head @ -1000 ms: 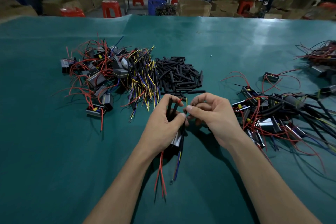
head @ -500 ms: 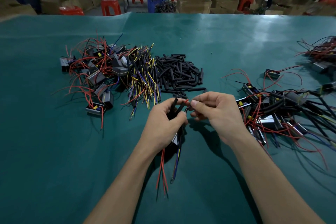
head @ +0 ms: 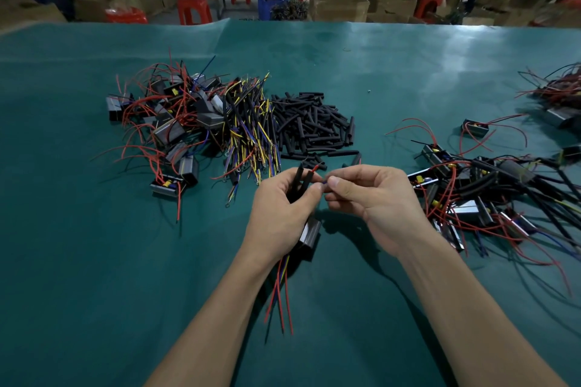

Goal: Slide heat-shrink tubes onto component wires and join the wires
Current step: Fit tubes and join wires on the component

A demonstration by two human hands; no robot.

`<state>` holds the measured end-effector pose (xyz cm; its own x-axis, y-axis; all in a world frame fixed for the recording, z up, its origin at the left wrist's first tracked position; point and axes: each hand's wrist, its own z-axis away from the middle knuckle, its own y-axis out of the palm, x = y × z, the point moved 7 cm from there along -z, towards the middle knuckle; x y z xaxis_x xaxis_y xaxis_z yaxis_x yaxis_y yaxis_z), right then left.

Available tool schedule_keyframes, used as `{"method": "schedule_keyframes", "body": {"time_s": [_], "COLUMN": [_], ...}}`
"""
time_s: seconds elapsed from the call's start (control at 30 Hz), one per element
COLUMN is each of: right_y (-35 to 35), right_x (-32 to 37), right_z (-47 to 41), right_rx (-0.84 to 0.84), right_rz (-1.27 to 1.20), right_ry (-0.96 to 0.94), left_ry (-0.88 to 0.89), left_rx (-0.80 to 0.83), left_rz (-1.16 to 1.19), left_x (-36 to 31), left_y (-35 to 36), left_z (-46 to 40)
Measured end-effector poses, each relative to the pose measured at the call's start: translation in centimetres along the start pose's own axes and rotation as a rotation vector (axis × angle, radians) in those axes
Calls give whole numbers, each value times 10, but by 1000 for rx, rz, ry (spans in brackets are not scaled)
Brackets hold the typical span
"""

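Centrally, toward the near edge of the teal-covered desk [head: 94, 261], a small grey box component [head: 309, 234] with black heat-shrink tubes [head: 297, 182] is gripped by the left hand [head: 279, 214]; a thin wire end [head: 323, 181] is pinched by the right hand [head: 374, 201].

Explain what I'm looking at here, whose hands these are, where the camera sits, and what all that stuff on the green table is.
No machine here: a person's two bare hands, filmed from a camera worn on their head, looking down. The left hand grips a small boxed component with black tubes on its wires. The right hand pinches a wire end meeting the left fingertips. On the green table lie a heap of components with red wires, a bundle of yellow and blue wires, a pile of black heat-shrink tubes, and a heap of components with black tubes on their wires on the right.
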<state>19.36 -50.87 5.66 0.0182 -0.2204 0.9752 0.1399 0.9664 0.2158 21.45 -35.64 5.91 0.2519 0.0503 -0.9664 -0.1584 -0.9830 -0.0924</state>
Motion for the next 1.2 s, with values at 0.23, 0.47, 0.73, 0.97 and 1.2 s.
{"method": "schedule_keyframes", "body": {"time_s": [0.23,0.47,0.73,0.97,1.2], "right_y": [3,0,-3,-1,-1], "right_x": [-2,-5,-3,-4,-1], "right_z": [2,0,1,0,1], "right_rx": [-36,-119,-165,-103,33], "right_rz": [82,404,176,180,355], "right_ry": [64,45,69,114,84], "left_ry": [-19,-2,15,-1,11], "left_rx": [-44,-51,-22,-19,-20], "left_rz": [-34,-83,-136,-113,-104], "left_x": [7,8,8,11,11], "left_y": [-3,-2,2,1,-2], "left_z": [-1,-2,-3,-3,-2]}}
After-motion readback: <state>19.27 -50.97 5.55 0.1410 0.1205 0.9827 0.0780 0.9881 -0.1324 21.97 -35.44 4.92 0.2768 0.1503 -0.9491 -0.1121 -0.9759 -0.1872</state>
